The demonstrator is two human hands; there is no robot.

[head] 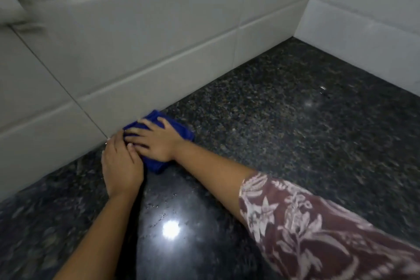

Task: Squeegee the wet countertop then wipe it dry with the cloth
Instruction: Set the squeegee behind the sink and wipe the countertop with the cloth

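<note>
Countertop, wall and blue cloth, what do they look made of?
Countertop: probably polished granite, dark and speckled with mirror-like glare. Wall: white glazed-looking tiles, thin grout lines. Blue cloth: soft fabric, possibly microfibre, bunched folds.

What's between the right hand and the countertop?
The head view shows the blue cloth lying between them: the right hand presses flat on it against the dark countertop, by the tiled wall.

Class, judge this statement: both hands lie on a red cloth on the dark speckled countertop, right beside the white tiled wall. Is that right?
Not quite: the cloth is blue, not red, as the head view shows. The rest holds: the left hand and the right hand lie on it, on the dark speckled countertop beside the white tiled wall.
</note>
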